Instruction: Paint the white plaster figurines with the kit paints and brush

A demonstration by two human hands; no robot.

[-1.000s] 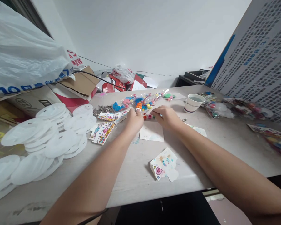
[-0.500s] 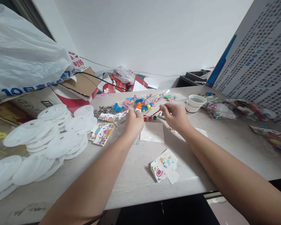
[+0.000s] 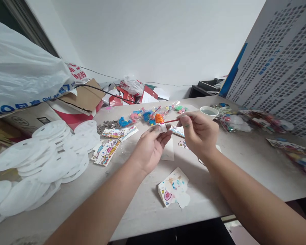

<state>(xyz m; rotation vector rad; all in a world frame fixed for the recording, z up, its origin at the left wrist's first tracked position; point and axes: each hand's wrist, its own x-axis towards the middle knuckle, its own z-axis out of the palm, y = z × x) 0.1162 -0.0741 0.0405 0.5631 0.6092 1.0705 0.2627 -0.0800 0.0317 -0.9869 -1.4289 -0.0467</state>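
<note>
Brush [image 3: 172, 120], red and thin, now swung over to the orange figure [image 3: 159, 118], tip touching it or just beside, too small to tell; half a second ago, held farther right, near the small pots, now hidden from sight behind the hands. Pinched between thumb and fingers of the right hand [image 3: 200, 132]. Figure held in the left hand [image 3: 151, 146], white lower part [image 3: 163, 128] nipped between thumb and fingertips, remaining fingers loosely curled, palm rolled open from an earlier, tighter fold. Seemingly raised off the surface [image 3: 142, 204], beyond the white card [image 3: 169, 153]. Work, by judgement, now at the figure rather than at the pots. Cup [image 3: 209, 111] and painted scrap [image 3: 174, 187] untouched, well apart.
</note>
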